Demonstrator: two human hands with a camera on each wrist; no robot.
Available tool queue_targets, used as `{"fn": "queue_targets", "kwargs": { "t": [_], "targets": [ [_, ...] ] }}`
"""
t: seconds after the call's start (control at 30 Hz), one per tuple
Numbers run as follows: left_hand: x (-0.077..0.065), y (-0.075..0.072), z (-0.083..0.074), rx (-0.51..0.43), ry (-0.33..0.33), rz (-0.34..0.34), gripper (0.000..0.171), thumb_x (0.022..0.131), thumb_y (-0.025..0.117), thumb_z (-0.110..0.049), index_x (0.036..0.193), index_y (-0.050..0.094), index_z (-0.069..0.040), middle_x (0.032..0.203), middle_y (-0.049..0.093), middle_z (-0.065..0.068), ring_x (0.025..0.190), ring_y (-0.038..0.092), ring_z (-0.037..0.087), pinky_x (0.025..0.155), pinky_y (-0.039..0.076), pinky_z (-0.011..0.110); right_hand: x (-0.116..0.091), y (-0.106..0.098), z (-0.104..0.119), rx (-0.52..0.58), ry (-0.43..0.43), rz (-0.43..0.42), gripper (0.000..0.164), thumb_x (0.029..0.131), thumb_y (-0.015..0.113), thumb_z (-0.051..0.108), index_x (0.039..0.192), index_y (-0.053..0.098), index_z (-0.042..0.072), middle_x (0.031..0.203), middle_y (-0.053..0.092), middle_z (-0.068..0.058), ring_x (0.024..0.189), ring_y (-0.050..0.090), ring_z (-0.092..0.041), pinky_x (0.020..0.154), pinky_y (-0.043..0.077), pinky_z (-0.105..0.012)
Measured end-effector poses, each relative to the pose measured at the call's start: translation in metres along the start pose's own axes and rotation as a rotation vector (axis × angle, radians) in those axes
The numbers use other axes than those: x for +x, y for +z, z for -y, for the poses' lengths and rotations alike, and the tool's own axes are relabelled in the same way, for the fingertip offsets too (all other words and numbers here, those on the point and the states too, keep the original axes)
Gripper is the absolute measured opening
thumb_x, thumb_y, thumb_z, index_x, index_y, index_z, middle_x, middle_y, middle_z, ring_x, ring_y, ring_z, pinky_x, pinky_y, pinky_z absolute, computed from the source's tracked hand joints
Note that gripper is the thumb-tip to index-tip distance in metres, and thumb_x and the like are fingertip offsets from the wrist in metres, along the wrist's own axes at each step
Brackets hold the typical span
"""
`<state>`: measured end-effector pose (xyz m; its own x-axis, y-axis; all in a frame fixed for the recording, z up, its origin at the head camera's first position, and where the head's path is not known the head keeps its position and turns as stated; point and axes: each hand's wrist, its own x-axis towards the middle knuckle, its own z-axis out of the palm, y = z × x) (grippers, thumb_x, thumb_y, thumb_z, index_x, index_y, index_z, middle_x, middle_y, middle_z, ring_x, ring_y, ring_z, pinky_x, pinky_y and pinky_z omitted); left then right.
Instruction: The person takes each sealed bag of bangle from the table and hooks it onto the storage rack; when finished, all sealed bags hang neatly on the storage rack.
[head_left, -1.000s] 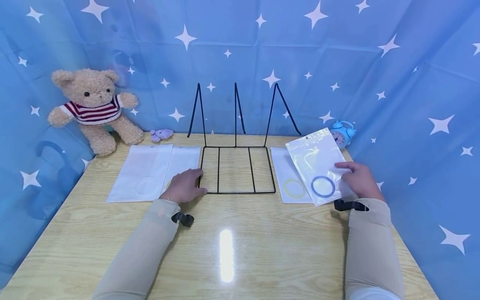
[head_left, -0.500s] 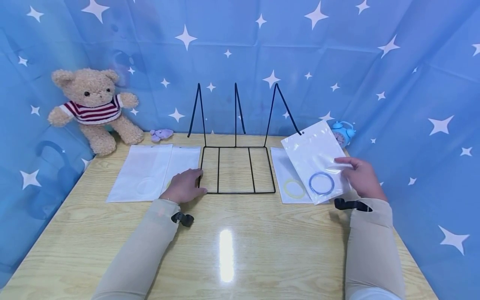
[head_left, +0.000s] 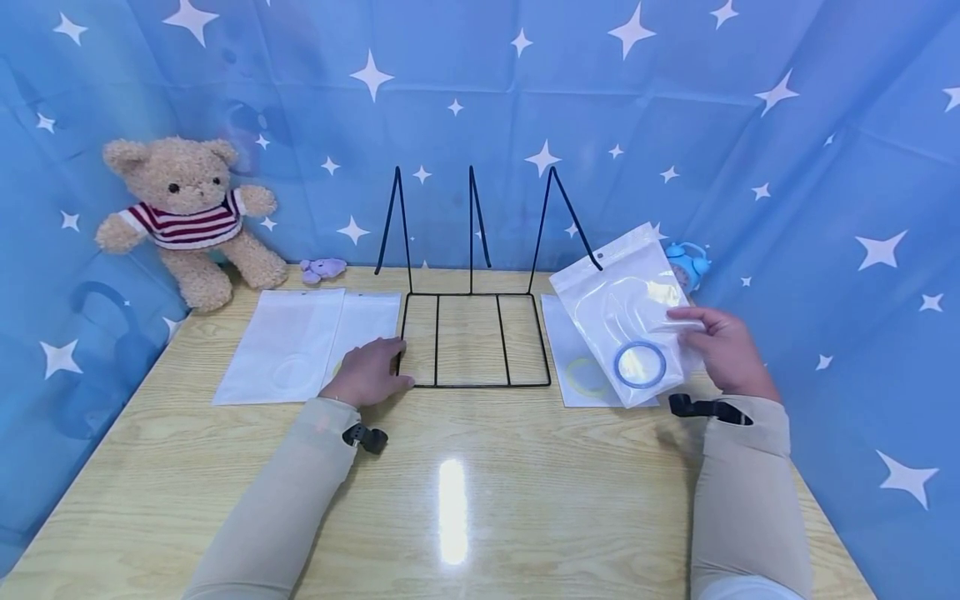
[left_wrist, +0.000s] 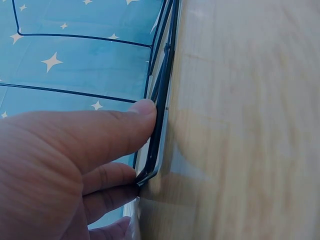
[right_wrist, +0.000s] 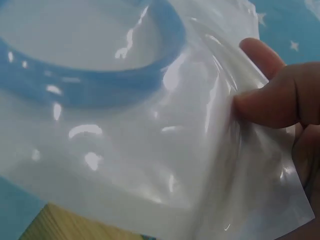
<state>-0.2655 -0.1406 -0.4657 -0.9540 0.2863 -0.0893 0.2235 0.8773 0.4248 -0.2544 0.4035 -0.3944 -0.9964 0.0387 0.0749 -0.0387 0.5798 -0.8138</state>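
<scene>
My right hand (head_left: 723, 348) pinches the right edge of a clear zip bag (right_wrist: 150, 160) between thumb and fingers. A blue ring (head_left: 640, 364) shows in the bag's lower part. The bag (head_left: 611, 300) is tilted, its punched hole close to the tip of the right prong of a black wire rack (head_left: 471, 386). Part of a second bag (head_left: 558, 333), with a yellow ring (head_left: 587, 377), lies under it on the table. My left hand (head_left: 367, 372) holds the rack's front left base corner, thumb (left_wrist: 145, 112) against the wire in the left wrist view.
Two more white bags (head_left: 281, 342) overlap on the table (head_left: 555, 500) at left. A teddy bear (head_left: 183, 192) and a small purple toy (head_left: 323, 269) sit at the back left. A blue alarm clock (head_left: 690, 265) stands at back right, before a starry curtain (head_left: 480, 75).
The right hand has raised the bag's top edge and shifted it left, so its punched end now overlaps the right prong's tip. The left hand and the rack have stayed still.
</scene>
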Motion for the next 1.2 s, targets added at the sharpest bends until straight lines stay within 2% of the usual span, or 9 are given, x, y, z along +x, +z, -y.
{"fn": "queue_targets", "kwargs": {
  "t": [0.1,0.2,0.33,0.43,0.73,1.0,1.2],
  "targets": [
    [0.0,0.0,0.001,0.003,0.004,-0.002,0.076,0.097,0.076,-0.035,0.157,0.046,0.0,0.163,0.045,0.021,0.151,0.041,0.044,0.121,0.033,0.067,-0.003,-0.002,0.004,0.105,-0.041,0.012,0.04,0.104,0.058,0.0,0.142,0.065,0.007,0.136,0.059,0.004,0.098,0.062,0.002,0.078,0.056,-0.014],
    [0.001,0.001,0.001,0.004,0.007,-0.006,0.076,0.097,0.076,-0.035,0.157,0.046,0.0,0.163,0.045,0.021,0.151,0.041,0.044,0.12,0.034,0.067,-0.004,-0.004,0.006,0.279,-0.086,0.03,0.038,0.101,0.061,-0.005,0.134,0.072,0.01,0.12,0.064,0.017,0.093,0.067,0.0,0.075,0.058,-0.015],
    [0.0,0.0,0.0,0.005,0.004,-0.004,0.076,0.097,0.076,-0.035,0.157,0.046,0.0,0.163,0.046,0.021,0.151,0.041,0.044,0.121,0.034,0.066,-0.008,-0.002,0.013,0.484,-0.15,0.05,0.037,0.098,0.062,-0.012,0.124,0.077,0.009,0.114,0.071,0.009,0.09,0.069,-0.004,0.074,0.059,-0.016],
    [0.0,0.001,0.0,0.005,0.0,0.0,0.076,0.097,0.076,-0.035,0.158,0.046,-0.001,0.163,0.046,0.021,0.151,0.041,0.044,0.121,0.033,0.066,-0.011,0.0,0.019,0.566,-0.202,0.072,0.037,0.097,0.061,-0.016,0.12,0.078,0.006,0.113,0.072,0.005,0.091,0.07,-0.006,0.075,0.059,-0.016],
    [0.003,0.002,0.002,0.007,0.005,-0.002,0.077,0.096,0.077,-0.037,0.157,0.047,-0.001,0.162,0.046,0.02,0.151,0.042,0.043,0.121,0.034,0.066,-0.021,-0.001,0.036,0.665,-0.281,0.148,0.038,0.096,0.057,-0.021,0.119,0.077,0.0,0.115,0.074,-0.002,0.096,0.074,-0.011,0.079,0.062,-0.021],
    [0.002,0.002,0.002,0.004,0.002,-0.001,0.077,0.096,0.076,-0.036,0.158,0.046,-0.001,0.163,0.046,0.02,0.152,0.04,0.044,0.121,0.032,0.067,-0.024,-0.007,0.037,0.611,-0.308,0.235,0.039,0.097,0.053,-0.022,0.116,0.078,0.001,0.121,0.076,0.001,0.107,0.073,-0.01,0.085,0.062,-0.022],
    [0.001,0.001,0.002,0.001,0.003,-0.002,0.076,0.097,0.076,-0.035,0.157,0.046,-0.001,0.163,0.045,0.02,0.151,0.04,0.044,0.121,0.033,0.067,-0.023,-0.008,0.035,0.61,-0.336,0.323,0.042,0.096,0.048,-0.025,0.111,0.078,0.0,0.114,0.078,0.0,0.102,0.073,-0.011,0.086,0.061,-0.022]
  ]
}}
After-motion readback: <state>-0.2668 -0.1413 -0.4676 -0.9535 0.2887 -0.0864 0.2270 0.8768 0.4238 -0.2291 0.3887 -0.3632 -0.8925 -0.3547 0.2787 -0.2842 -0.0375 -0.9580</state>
